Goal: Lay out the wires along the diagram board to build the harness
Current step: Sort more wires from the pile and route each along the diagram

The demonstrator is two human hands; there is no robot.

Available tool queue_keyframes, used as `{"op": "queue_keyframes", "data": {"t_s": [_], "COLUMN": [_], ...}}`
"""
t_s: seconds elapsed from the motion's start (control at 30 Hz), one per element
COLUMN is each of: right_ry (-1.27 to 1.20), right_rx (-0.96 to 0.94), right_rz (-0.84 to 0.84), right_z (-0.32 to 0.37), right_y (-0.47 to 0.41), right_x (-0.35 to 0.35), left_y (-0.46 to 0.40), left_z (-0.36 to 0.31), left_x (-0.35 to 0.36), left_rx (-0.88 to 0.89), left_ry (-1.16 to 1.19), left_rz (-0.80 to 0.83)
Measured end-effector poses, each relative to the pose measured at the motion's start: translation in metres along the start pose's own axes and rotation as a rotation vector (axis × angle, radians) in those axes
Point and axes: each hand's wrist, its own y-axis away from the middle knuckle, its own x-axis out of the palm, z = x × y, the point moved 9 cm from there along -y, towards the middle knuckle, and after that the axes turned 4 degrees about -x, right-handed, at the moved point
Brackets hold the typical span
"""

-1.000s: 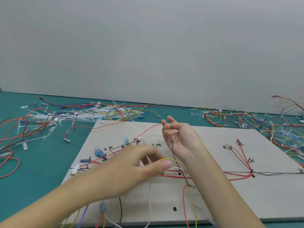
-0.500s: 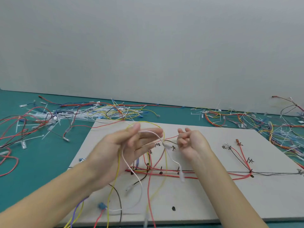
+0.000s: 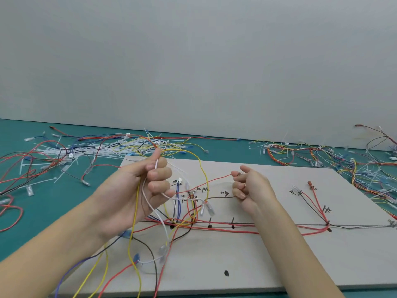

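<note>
A pale diagram board (image 3: pixel 268 254) lies on the teal table, with handwritten marks and a run of red, black and grey wires (image 3: pixel 236 227) along its middle line. My left hand (image 3: pixel 137 190) is raised over the board's left part, palm towards me, fingers curled round a white wire (image 3: pixel 150 203) and a yellow wire (image 3: pixel 134 222) that loop down to the board. My right hand (image 3: pixel 249 190) hovers at the centre, fingers curled, pinching a red wire (image 3: pixel 212 180) and a brown wire (image 3: pixel 221 197) that both run left to the cluster.
Heaps of loose wires and white cable ties (image 3: pixel 86 151) cover the table at the back left. More coloured harness wires (image 3: pixel 343 162) sprawl at the back right. A grey wall stands behind. Red wires (image 3: pixel 10 214) lie at the far left edge.
Both hands have lifted from the board. My left hand turned palm up and curled round the white and yellow wires. My right hand moved right, drawing the red and brown wires taut.
</note>
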Motion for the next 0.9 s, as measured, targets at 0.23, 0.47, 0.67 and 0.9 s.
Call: {"op": "queue_keyframes", "data": {"t_s": [0.23,0.47,0.67,0.9], "right_ry": [0.026,-0.140,-0.407,0.262], "right_rx": [-0.031,-0.038,0.082,-0.067], "right_rz": [0.003,0.093,0.325,0.661], "right_z": [0.004,0.007,0.006,0.004], "right_y": [0.003,0.009,0.024,0.053], "right_x": [0.000,0.006,0.031,0.057], "left_y": [-0.001,-0.014,-0.016,-0.016], "left_z": [-0.001,0.021,0.023,0.019], "left_x": [0.003,-0.006,-0.023,-0.025], "left_rx": [-0.019,-0.093,0.007,0.030], "left_ry": [0.183,0.098,-0.096,0.094], "left_rz": [0.084,0.114,-0.035,-0.110]}}
